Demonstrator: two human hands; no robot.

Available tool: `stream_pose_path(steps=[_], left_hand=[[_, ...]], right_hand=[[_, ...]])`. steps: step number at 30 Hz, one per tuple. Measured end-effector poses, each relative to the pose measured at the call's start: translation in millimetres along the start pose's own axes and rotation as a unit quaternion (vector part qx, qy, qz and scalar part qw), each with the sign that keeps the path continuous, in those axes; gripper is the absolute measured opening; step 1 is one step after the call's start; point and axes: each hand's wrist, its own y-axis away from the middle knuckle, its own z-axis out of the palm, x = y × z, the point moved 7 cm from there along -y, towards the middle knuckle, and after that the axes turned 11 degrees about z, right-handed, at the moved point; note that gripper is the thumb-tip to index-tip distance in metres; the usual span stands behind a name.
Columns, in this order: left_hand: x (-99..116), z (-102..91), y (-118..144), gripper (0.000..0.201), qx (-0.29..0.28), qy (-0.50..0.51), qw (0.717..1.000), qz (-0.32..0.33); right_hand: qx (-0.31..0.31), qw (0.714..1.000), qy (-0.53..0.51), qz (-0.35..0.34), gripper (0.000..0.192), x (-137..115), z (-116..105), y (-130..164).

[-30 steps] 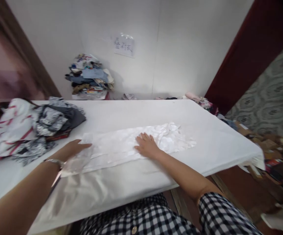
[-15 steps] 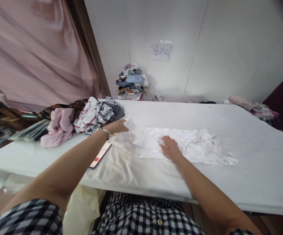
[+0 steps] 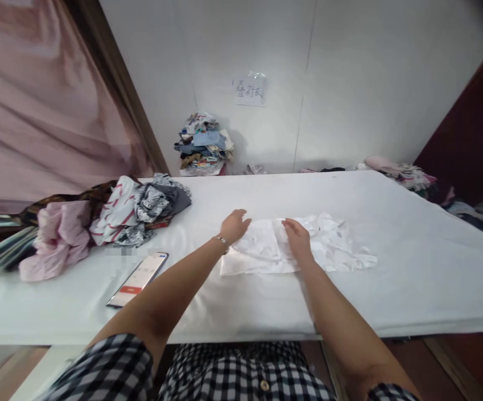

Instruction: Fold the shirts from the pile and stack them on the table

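Observation:
A white shirt [image 3: 258, 245] lies in a folded strip on the white-covered table, its right part loose and crumpled. My left hand [image 3: 233, 225] is at the strip's left end near the far edge, thumb and fingers apart, a bracelet on the wrist. Over the middle of the strip, my right hand [image 3: 297, 236] has its fingers drawn together at the cloth beside a folded edge. Its palm side is hidden.
A lit phone [image 3: 138, 278] lies left of my left forearm. Crumpled clothes [image 3: 141, 206] lie at the table's left end, a pink garment [image 3: 57, 239] among them. Behind the table rises a clothes pile [image 3: 205, 145]. More clothes [image 3: 408, 175] lie beyond the far right edge.
My left hand has moved right, folding the shirt's left end inward and shortening the strip. My right hand has gone from lying flat to fingers drawn together. The view has turned right.

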Motion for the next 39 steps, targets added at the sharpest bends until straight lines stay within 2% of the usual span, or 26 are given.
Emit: stream_pose_path(steps=[2,4,7,9,10,11,13,16,19,20,22,24,27,29,32,35,39], left_hand=[[-17,-0.5,10,0.050,0.020,-0.038,0.999,0.012],[-28,7.1,19,0.056,0.032,-0.124,0.991,0.041],[-36,37.5,27,0.059,-0.019,-0.200,0.976,0.090],[-39,54.1,30,0.058,-0.049,-0.238,0.963,0.113],[-40,58.8,30,0.057,-0.054,-0.254,0.958,0.120],[-41,61.3,30,0.058,-0.053,-0.266,0.954,0.126],[-42,62.3,30,0.058,-0.045,-0.279,0.950,0.133],[-41,59.0,29,0.059,-0.022,-0.280,0.949,0.147],[-37,57.9,31,0.061,-0.018,-0.267,0.948,0.171],[-37,58.0,31,0.061,-0.020,-0.264,0.948,0.175],[-37,58.1,32,0.062,-0.024,-0.264,0.948,0.173],[-37,57.7,32,0.062,-0.020,-0.265,0.949,0.169],[-39,57.8,31,0.064,-0.017,-0.259,0.951,0.170],[-40,57.8,31,0.064,-0.018,-0.256,0.952,0.166],[-42,57.8,31,0.066,-0.023,-0.256,0.953,0.160],[-42,57.8,31,0.068,-0.026,-0.262,0.952,0.157],[-43,58.4,31,0.068,-0.036,-0.277,0.947,0.156]], right_hand=[[-0.008,0.999,0.031,-0.019,0.029,-3,8,6],[-0.050,0.995,0.066,-0.048,0.022,-10,25,17],[-0.134,0.977,0.115,-0.121,0.021,-32,50,39],[-0.150,0.971,0.129,-0.133,0.022,-46,51,50],[-0.147,0.971,0.133,-0.132,0.022,-52,44,52],[-0.140,0.972,0.138,-0.130,0.022,-57,33,53],[-0.103,0.976,0.149,-0.123,0.022,-66,-6,47],[-0.002,0.979,0.178,-0.095,0.019,-66,-95,24],[0.081,0.972,0.219,0.004,0.019,-48,-182,0],[0.088,0.969,0.228,0.037,0.021,-40,-203,-4],[0.071,0.959,0.262,0.084,0.024,-26,-225,-8],[0.037,0.938,0.333,0.086,0.024,-17,-228,-4],[-0.014,0.878,0.477,0.034,0.025,-8,-214,9],[-0.046,0.843,0.536,-0.005,0.026,-4,-204,18],[-0.058,0.835,0.546,-0.027,0.028,-2,-201,25],[-0.062,0.840,0.538,-0.001,0.028,0,-204,20],[-0.098,0.819,0.565,0.007,0.026,1,-198,11]])
